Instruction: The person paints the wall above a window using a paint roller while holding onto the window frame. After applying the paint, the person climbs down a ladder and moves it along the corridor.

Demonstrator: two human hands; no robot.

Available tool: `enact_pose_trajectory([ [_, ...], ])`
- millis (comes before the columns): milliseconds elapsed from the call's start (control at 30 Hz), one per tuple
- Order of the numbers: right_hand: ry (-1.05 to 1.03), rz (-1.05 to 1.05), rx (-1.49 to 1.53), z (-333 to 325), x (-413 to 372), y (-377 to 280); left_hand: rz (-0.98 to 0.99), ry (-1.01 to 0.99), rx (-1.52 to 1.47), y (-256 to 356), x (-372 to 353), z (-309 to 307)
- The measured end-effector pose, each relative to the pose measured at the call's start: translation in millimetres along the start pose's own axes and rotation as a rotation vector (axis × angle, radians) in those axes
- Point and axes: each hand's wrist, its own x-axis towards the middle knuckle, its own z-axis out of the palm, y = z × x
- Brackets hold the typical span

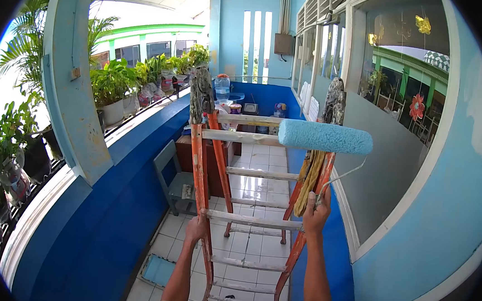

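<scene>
A paint roller point(326, 137) with a fluffy light-blue sleeve is raised across the top of the orange stepladder point(253, 220). My right hand point(316, 213) is closed around its handle, right beside the ladder's right rail. My left hand point(195, 228) wraps around the left rail, near the end of a paint-spattered rung. The ladder stands spread on the tiled floor in front of me. A yellowish cloth point(309, 180) hangs over its right side, just left of my right hand.
A paint tray point(157, 270) with light-blue paint lies on the floor at lower left. A grey chair point(168, 168) and brown desk point(217, 168) stand along the left wall. Potted plants point(112, 108) line the ledge; windows point(392, 105) run along the right wall.
</scene>
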Motion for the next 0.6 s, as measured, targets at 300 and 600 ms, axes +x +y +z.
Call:
enact_pose_trajectory([
  [300,0.033,0.012,0.038,-5.1,-6.4,-6.0,-0.037,-0.016,0.049,21.2,-29.9,-13.4],
  [600,0.140,-0.280,-0.262,-11.4,-40.3,-61.0,-0.061,-0.083,-0.126,7.2,-45.5,-20.0],
])
